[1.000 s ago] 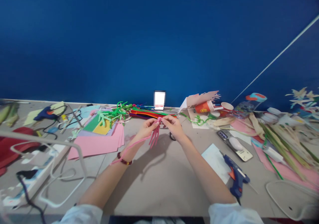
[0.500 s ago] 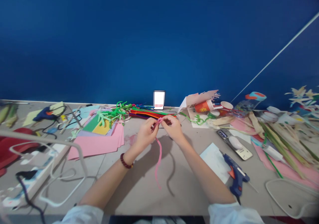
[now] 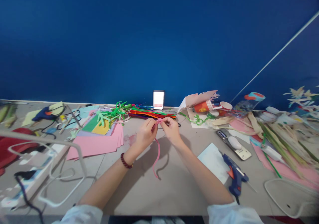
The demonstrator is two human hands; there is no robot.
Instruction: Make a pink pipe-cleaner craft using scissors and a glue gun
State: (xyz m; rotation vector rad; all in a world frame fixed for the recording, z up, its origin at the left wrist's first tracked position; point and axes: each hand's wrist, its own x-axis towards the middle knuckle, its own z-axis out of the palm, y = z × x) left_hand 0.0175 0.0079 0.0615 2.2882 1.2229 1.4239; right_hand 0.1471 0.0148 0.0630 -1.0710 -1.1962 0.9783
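Both of my hands meet over the middle of the table, pinching a pink pipe cleaner (image 3: 158, 157). My left hand (image 3: 147, 131) is closed on it, thumb and fingertips together, with a dark red bead bracelet on the wrist. From the other side my right hand (image 3: 171, 129) grips the same pipe cleaner at a small curled part between the fingertips. Its long tail hangs below my left hand and curves down to near the tabletop. The fingers partly hide the curled part. Just behind the hands lies a bundle of coloured pipe cleaners (image 3: 149, 113).
A phone (image 3: 159, 100) stands against the blue wall. On the left are pink paper sheets (image 3: 96, 146), green pipe cleaner pieces (image 3: 112, 113) and a power strip (image 3: 37, 180). To the right lie a blue glue gun (image 3: 235, 175), another phone (image 3: 245, 153) and paper cups (image 3: 203, 106).
The pink tail has swung a little left, and its lower end now sits higher. Both hands keep pinching in almost the same place.
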